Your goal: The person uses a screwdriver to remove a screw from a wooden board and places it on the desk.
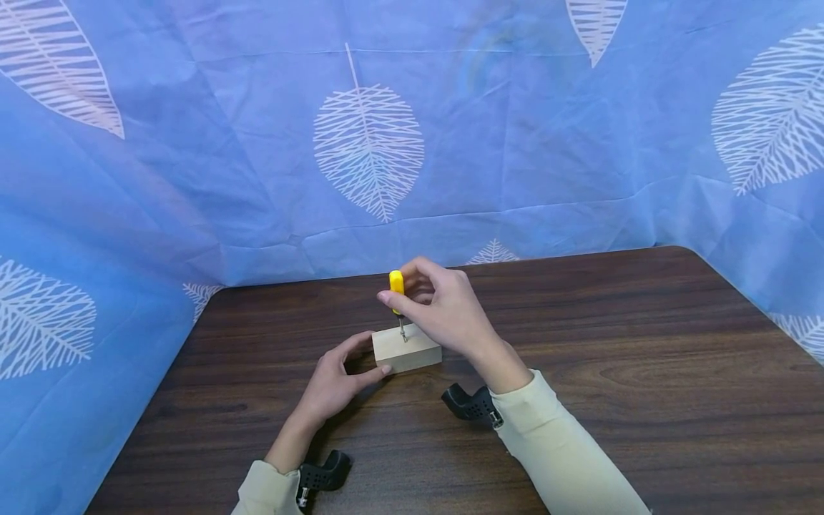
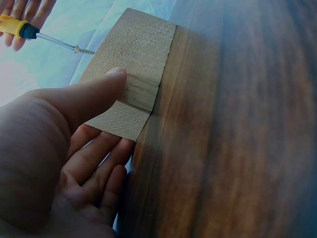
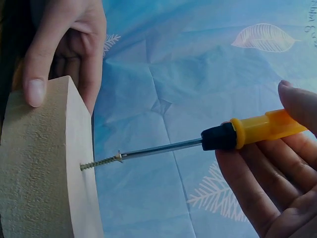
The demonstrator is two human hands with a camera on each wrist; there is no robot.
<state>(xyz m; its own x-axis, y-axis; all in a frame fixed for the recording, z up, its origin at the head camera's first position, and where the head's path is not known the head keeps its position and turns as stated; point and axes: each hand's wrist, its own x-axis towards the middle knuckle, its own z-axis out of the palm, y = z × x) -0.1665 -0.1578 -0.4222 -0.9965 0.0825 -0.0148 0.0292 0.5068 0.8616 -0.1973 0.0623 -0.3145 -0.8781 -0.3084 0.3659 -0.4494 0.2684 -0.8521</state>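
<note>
A pale wooden block (image 1: 412, 360) lies on the table, and my left hand (image 1: 331, 384) grips its left end between thumb and fingers. From the block's top face a threaded screw (image 3: 100, 162) stands up, its point in the wood and most of its thread exposed. My right hand (image 1: 453, 307) holds a screwdriver (image 3: 257, 130) by its yellow handle, thumb on one side and fingers on the other. The black collar and metal shaft (image 3: 163, 148) point down at the block. In the right wrist view the shaft's tip meets the screw head, nearly in line with it.
The dark wood-grain table (image 1: 611, 343) extends around the block to both sides. Behind it hangs a blue cloth (image 1: 257, 157) with white leaf prints. Black wrist mounts (image 1: 325, 471) are worn at both sleeve cuffs, close above the tabletop.
</note>
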